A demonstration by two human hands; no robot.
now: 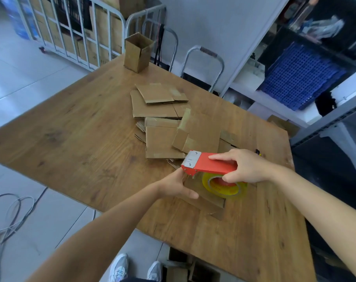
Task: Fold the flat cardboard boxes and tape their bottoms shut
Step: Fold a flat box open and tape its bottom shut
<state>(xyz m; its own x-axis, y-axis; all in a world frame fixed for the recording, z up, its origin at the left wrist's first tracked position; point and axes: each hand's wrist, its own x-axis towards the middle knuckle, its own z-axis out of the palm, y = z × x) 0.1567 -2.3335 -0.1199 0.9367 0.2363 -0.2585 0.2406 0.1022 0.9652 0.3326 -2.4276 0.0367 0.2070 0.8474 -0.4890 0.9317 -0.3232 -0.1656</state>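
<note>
My right hand (246,167) grips the red tape dispenser (211,162) from above, thumb curled under beside the yellow tape roll (224,186), the toothed blade pointing left. My left hand (178,186) clasps the left side of the cardboard box (208,201) beneath it on the worktop (71,139). Just beyond lies a heap of flat boxes (163,127). One folded box (136,52) stands upright at the far edge.

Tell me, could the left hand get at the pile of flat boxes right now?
Probably yes: the pile lies just beyond the left hand, nothing between, though that hand holds a box.
</note>
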